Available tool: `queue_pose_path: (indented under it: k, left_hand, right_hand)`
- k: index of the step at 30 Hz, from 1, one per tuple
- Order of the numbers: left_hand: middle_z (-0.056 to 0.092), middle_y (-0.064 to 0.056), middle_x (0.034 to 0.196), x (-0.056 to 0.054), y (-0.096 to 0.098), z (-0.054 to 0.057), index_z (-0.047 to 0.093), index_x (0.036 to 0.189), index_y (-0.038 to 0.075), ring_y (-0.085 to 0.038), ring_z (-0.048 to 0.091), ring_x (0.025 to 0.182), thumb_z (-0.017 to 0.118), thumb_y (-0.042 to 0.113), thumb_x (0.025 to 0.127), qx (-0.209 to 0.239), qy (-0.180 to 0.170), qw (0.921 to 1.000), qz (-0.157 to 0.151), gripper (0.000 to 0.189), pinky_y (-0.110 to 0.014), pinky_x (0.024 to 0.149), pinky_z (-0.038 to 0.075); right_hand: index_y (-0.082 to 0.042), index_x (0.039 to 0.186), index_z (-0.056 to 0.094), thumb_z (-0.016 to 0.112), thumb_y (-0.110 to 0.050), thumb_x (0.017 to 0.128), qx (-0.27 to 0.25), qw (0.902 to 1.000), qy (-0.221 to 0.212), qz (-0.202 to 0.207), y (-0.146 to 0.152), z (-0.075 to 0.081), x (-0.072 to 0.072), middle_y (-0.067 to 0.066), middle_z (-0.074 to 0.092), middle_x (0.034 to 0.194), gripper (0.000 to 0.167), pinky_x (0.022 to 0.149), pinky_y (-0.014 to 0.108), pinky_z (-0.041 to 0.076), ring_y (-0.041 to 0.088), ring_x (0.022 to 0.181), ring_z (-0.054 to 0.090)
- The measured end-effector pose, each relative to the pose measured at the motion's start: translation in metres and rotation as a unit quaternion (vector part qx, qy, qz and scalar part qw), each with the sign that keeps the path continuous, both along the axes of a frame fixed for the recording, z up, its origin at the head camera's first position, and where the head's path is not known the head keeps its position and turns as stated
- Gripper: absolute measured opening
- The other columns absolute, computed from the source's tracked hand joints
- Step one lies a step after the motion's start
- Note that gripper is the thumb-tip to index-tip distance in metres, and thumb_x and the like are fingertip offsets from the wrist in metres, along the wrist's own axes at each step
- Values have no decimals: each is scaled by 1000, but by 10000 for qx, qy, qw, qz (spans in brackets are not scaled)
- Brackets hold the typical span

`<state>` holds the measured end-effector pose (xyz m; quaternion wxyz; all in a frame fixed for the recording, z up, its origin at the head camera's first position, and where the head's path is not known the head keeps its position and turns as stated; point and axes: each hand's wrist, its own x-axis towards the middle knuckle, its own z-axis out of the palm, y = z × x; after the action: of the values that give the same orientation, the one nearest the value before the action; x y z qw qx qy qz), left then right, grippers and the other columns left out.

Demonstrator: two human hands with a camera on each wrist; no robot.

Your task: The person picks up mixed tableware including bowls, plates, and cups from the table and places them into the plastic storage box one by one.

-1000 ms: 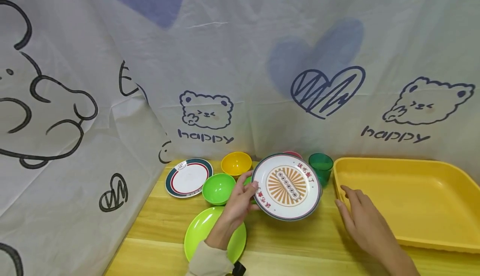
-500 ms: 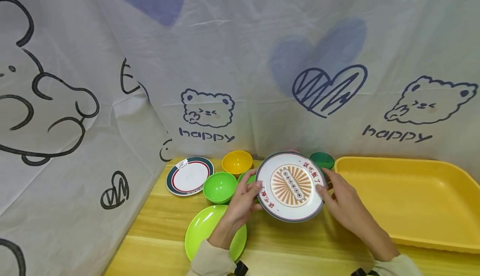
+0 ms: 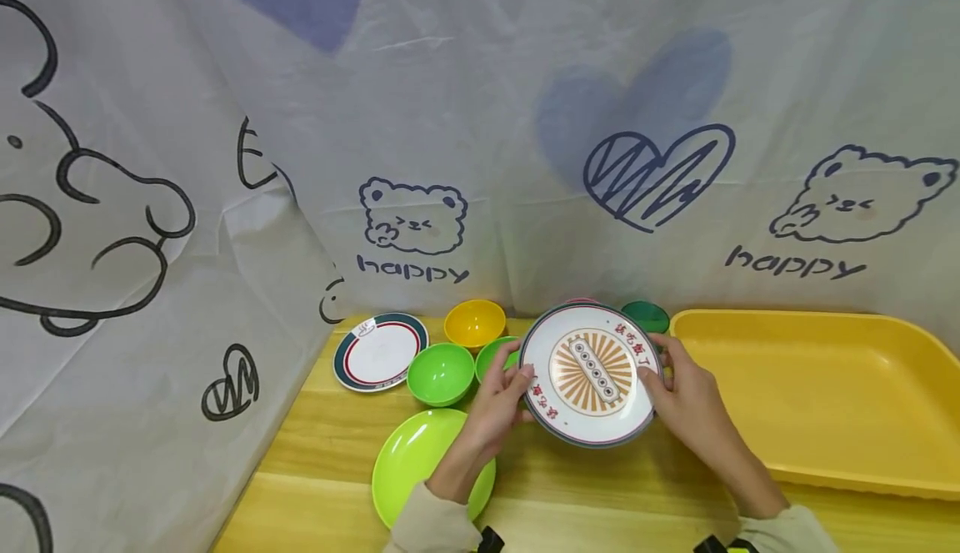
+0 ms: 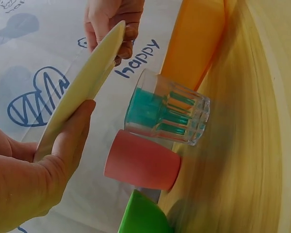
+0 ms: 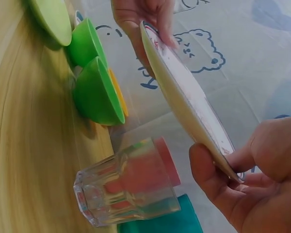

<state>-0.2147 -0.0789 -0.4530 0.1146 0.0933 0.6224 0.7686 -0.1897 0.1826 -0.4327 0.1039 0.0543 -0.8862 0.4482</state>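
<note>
A white plate (image 3: pixel 592 374) with an orange sunburst print, red lettering and a dark rim is held up over the table, tilted. My left hand (image 3: pixel 495 407) grips its left edge, thumb on the face and fingers behind. On the opposite edge my right hand (image 3: pixel 693 403) pinches the rim in the same way. Both wrist views show the plate edge-on, off the table. Below it stand a clear glass (image 4: pixel 167 109) and a pink cup (image 4: pixel 143 160). A green cup (image 3: pixel 645 316) is partly hidden behind the plate.
On the left lie a dark-rimmed white plate (image 3: pixel 380 353) and a lime plate (image 3: pixel 420 461). Green bowls (image 3: pixel 441 375) and a yellow bowl (image 3: pixel 475 324) stand between them and the held plate. A yellow tray (image 3: pixel 825 403) fills the right side, before a printed cloth.
My right hand has come from beside the tray to the plate and taken hold of its right edge. The plate has shifted slightly right, still in my left hand.
</note>
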Motion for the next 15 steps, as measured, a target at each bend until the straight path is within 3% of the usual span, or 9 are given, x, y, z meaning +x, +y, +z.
queue_pose_path:
  k: [5, 10, 12, 15]
  left_hand:
    - [66, -15, 115, -1, 3, 0, 40, 151, 15, -17, 64, 77, 45, 11, 110, -73, -8, 10000, -1, 41, -23, 57, 54]
    - [66, -14, 109, 2, 1, 2, 40, 150, 11, -16, 62, 77, 45, 11, 110, -181, 54, 9998, -94, 40, -21, 58, 52]
    - [67, -17, 114, 3, 0, 3, 40, 150, 9, -17, 63, 83, 45, 12, 110, -231, 112, 9995, -205, 40, -24, 63, 55]
    - [65, -22, 124, 5, -4, 4, 41, 151, 7, -22, 67, 96, 47, 12, 110, -424, 297, 9980, -368, 42, -38, 80, 62]
  right_hand:
    - [3, 148, 41, 61, -6, 102, -108, 9999, -11, -41, 2, 4, 3, 30, 62, 117, 51, 51, 25, 53, 19, 69, 65]
    - [2, 149, 41, 61, -9, 103, -207, 9997, -114, -44, 4, 5, 5, 35, 61, 127, 51, 60, 25, 58, 27, 83, 71]
    - [0, 150, 40, 59, -11, 104, -186, 9996, -212, -96, 5, 7, 7, 35, 57, 133, 51, 64, 25, 60, 30, 89, 71]
    - [-3, 152, 39, 57, -15, 106, -110, 9994, -289, -169, 10, 11, 11, 34, 55, 136, 51, 69, 28, 62, 34, 95, 71]
